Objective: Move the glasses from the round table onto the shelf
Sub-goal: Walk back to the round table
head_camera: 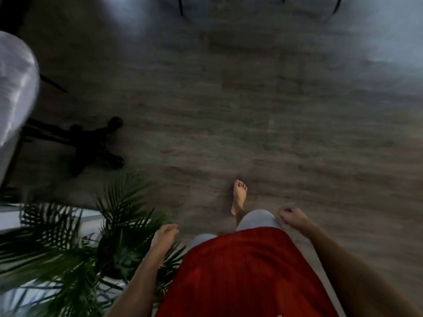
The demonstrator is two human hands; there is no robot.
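The picture is blurred by motion and looks straight down at a grey wood floor (251,110). My left hand (163,236) hangs beside my red shirt with relaxed fingers and holds nothing. My right hand (291,217) hangs on the other side with loosely curled fingers, also holding nothing. One bare foot (239,196) is stepped forward on the floor. No glasses, round table or shelf can be made out.
A potted palm (91,243) stands close at my left, next to a white surface (13,220). Behind it is a black wheeled chair base (91,145) and a pale chair back (16,92). Thin dark legs (180,5) show at the top edge.
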